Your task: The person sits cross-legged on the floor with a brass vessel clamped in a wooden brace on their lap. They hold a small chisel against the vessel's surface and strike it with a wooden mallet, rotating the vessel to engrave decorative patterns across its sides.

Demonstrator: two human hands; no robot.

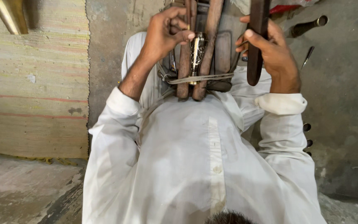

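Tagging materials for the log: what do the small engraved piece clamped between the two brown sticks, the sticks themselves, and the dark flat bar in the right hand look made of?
Small engraved shiny piece: probably brass or plated metal, given bright glints and relief pattern.
Two brown sticks: apparently wood, matte and worn, bound by a cord.
Dark flat bar: likely dark wood, smooth with a dull sheen; could be metal.

Soft, even daylight fills the scene; the white shirt (pixel 195 157) reads bright without glare. Shadows are faint. The wide lens bends the edges, and the focus is fairly sharp throughout.

A striped woven mat (pixel 34 83) lies left; a dark metal tube (pixel 308 25) lies right.
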